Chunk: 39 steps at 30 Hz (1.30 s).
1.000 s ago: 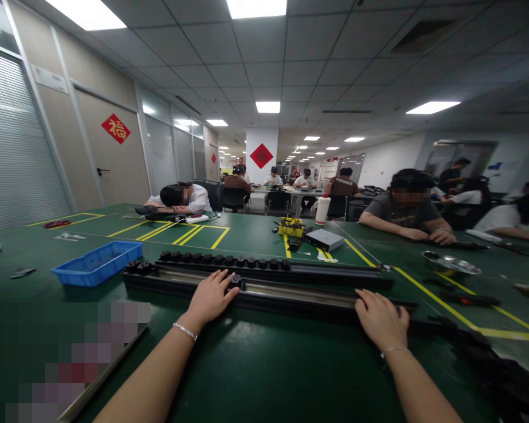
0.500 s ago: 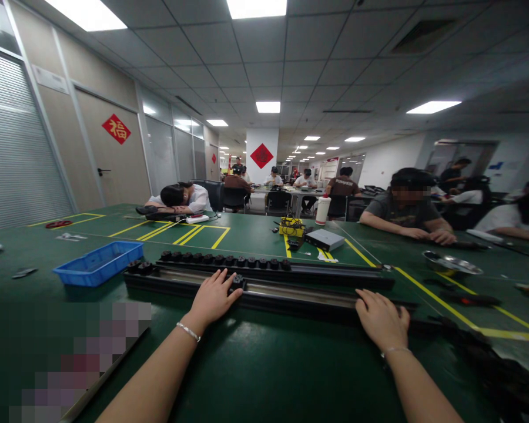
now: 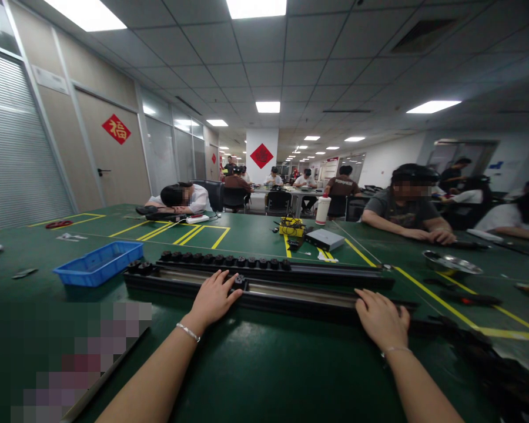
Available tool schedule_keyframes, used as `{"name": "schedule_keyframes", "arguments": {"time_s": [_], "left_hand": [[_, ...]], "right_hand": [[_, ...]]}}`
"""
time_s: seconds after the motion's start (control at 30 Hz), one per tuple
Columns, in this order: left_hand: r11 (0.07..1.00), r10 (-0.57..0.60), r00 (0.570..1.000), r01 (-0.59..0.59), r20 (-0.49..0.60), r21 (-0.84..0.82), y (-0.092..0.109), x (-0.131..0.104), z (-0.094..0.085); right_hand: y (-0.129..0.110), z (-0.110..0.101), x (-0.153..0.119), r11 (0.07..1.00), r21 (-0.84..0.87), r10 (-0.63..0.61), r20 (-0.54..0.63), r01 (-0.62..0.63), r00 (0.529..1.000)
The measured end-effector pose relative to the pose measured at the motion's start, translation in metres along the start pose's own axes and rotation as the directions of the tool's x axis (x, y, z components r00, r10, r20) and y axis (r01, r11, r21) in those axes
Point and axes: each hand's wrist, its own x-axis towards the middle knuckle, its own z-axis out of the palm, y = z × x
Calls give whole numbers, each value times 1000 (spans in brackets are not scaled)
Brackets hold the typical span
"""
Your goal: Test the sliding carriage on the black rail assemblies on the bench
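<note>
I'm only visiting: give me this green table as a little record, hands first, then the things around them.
Left hand: on near black rail, fingers at a small black block
Right hand: on the same rail, further right
Far black rail: row of black blocks along its left part
Blue tray: by the rails' left ends
Grey box: beyond the rails

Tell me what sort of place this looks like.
Probably an office-style workroom: there's a large green table marked with yellow tape, long black rails lying on it, and people seated farther back.
</note>
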Motion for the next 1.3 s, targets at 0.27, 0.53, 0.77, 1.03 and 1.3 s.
{"name": "schedule_keyframes", "arguments": {"time_s": [0.27,0.53,0.77,1.03,1.3], "left_hand": [[1000,-2,1000,2,-18,-7,-2,1,4],[1000,-7,1000,7,-23,-8,0,1,4],[999,44,999,-44,-19,1,5,0,2],[996,86,996,-87,-9,-36,4,1,2],[996,77,997,-77,1,-44,7,2,-2]], "right_hand": [[-1,0,-1,999,-29,-23,-35,22,999],[-3,0,-1,999,-12,-30,16,30,999],[-8,-4,-3,999,19,-48,37,47,998],[-17,-6,-5,996,22,-93,69,91,993],[-19,-6,-5,995,7,-98,47,98,994]]}}
